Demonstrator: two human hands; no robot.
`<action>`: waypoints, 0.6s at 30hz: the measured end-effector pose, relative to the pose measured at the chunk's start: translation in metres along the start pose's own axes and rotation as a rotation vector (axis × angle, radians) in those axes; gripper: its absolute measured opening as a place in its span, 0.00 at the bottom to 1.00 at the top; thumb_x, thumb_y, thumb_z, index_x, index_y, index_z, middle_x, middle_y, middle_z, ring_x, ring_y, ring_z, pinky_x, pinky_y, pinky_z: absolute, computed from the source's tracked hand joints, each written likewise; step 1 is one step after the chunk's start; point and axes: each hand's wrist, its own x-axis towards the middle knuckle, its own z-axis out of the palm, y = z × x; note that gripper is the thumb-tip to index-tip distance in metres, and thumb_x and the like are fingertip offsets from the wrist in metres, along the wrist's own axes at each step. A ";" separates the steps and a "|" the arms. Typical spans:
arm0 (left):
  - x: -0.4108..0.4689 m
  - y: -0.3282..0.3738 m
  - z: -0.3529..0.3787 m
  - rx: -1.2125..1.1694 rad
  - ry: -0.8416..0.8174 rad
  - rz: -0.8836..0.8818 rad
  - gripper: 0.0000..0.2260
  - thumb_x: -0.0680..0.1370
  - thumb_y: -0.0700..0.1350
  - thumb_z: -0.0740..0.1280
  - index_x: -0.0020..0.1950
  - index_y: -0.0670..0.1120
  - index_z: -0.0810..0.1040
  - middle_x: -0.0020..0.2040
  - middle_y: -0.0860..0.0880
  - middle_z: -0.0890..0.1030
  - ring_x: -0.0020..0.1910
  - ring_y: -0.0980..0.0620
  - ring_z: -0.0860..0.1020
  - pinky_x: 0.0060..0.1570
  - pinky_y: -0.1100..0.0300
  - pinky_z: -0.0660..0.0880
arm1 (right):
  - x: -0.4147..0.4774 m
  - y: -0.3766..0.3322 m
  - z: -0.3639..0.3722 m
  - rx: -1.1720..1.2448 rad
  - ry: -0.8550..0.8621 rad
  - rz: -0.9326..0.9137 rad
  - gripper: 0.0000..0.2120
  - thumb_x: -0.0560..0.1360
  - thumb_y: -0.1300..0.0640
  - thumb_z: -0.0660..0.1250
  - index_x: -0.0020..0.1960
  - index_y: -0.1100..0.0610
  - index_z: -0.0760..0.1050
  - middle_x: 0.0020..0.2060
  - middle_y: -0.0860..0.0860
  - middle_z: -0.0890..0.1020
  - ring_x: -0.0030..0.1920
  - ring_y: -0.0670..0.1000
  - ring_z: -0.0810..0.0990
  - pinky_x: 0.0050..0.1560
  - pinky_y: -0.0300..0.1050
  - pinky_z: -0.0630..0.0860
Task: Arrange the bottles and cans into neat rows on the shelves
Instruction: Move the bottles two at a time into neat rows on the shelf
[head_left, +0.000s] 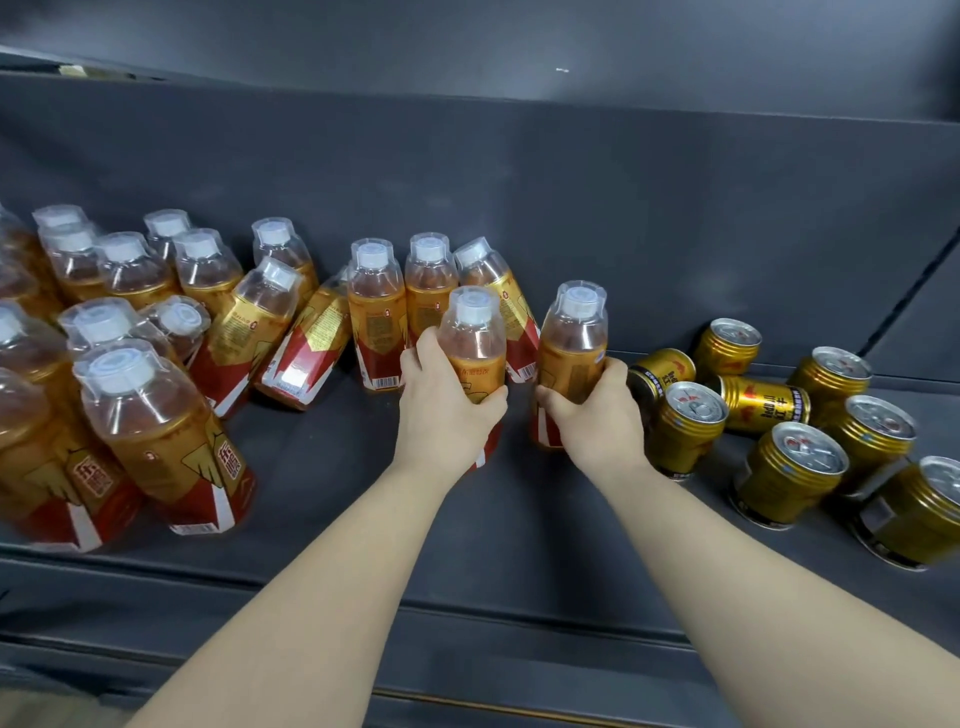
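Mid-shelf, left hand, right hand grip bottles (upright).

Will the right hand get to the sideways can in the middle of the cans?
Probably not yet: the right hand grips a bottle, and an upright can stands between it and the sideways can.

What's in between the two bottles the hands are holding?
Only bare shelf lies between the left bottle and right bottle, head view; a tilted bottle leans behind.

Your two bare arms reach forward side by side, your left grip curled round the left bottle, your right grip curled round the right bottle.
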 end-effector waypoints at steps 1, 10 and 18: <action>-0.002 -0.001 0.002 -0.016 0.001 -0.004 0.40 0.71 0.51 0.78 0.75 0.50 0.57 0.70 0.48 0.65 0.66 0.47 0.71 0.59 0.57 0.72 | -0.001 0.001 0.000 0.000 -0.005 -0.002 0.33 0.74 0.46 0.73 0.72 0.54 0.61 0.65 0.52 0.75 0.65 0.55 0.76 0.59 0.49 0.76; -0.012 -0.016 0.004 -0.144 -0.029 -0.020 0.45 0.69 0.53 0.79 0.77 0.53 0.54 0.71 0.51 0.69 0.68 0.49 0.72 0.61 0.56 0.72 | 0.000 0.001 0.007 0.038 -0.006 -0.006 0.41 0.71 0.44 0.76 0.75 0.53 0.58 0.68 0.52 0.72 0.68 0.55 0.73 0.64 0.53 0.75; -0.017 -0.022 0.009 -0.112 -0.079 -0.119 0.40 0.71 0.54 0.78 0.75 0.51 0.58 0.63 0.55 0.72 0.48 0.58 0.74 0.32 0.79 0.68 | 0.000 -0.001 0.010 0.045 -0.011 0.023 0.38 0.74 0.48 0.74 0.75 0.54 0.56 0.69 0.53 0.72 0.68 0.57 0.74 0.64 0.54 0.74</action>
